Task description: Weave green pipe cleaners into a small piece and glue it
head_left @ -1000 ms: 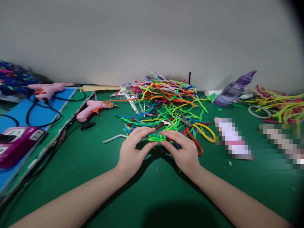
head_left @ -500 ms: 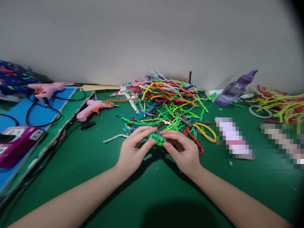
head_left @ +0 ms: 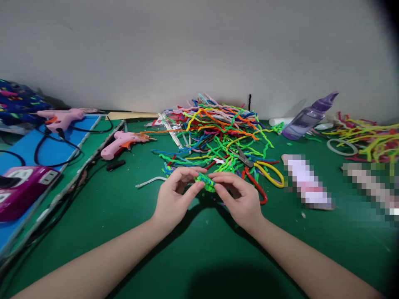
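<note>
Between my two hands is a small green and blue fuzzy piece [head_left: 206, 182], which looks made of pipe cleaner. My left hand [head_left: 179, 195] pinches its left end between thumb and fingers. On the other end, the thumb and fingertips of my right hand [head_left: 240, 197] are closed. Fingertips cover part of the piece. Just beyond my hands spreads a heap of colourful pipe cleaners [head_left: 215, 120]. A pair of scissors [head_left: 249, 162] with one red and one yellow handle lies open by my right hand.
A pink glue gun [head_left: 118, 145] lies at left; another pink glue gun [head_left: 64, 118] sits behind a purple power strip [head_left: 28, 191]. Black cables run along the left. A purple bottle [head_left: 304, 120], white ring [head_left: 342, 146] and more pipe cleaners [head_left: 380, 141] are at right.
The green and blue piece has turned slightly in my fingers, its right end now lower. Both hands stay in nearly the same place.
</note>
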`<state>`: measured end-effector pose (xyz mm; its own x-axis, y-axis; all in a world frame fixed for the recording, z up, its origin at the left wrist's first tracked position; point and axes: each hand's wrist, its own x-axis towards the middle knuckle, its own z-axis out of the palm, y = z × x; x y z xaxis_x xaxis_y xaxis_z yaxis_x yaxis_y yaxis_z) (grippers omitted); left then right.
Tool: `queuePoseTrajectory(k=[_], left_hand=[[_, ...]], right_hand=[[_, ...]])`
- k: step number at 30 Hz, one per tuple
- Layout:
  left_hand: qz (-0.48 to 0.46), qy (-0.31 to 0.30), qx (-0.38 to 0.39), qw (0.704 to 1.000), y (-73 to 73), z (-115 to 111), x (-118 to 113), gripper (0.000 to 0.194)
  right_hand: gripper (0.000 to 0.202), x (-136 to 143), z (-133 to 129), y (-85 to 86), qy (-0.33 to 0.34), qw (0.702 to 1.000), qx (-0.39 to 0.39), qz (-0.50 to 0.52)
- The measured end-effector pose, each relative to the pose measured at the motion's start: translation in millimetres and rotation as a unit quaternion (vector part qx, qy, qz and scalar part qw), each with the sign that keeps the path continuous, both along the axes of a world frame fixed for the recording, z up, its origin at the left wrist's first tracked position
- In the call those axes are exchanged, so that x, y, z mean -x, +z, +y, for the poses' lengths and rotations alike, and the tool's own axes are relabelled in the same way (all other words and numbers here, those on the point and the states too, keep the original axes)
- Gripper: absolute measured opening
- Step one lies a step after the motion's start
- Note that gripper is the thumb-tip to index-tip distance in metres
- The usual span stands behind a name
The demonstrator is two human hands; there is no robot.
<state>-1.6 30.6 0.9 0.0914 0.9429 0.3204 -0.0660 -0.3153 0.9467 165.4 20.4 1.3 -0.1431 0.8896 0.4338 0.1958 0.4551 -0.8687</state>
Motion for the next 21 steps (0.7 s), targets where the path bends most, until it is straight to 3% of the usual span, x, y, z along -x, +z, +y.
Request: queuePoseTrajectory(k=[16, 21], left_hand=[[0.004, 0.014, -0.005, 1.0, -0.1, 1.8, -1.4, 0.009], [0.021, 0.008, -0.026, 0.999, -2.0, 0.6, 0.2, 0.011]], right_hand=[[0.02, 0.0, 0.9, -0.3, -0.01, 0.998, -0.043, -0.052], [0.029, 0.5, 0.8, 1.2, -0.028, 0.986, -0.118, -0.115]])
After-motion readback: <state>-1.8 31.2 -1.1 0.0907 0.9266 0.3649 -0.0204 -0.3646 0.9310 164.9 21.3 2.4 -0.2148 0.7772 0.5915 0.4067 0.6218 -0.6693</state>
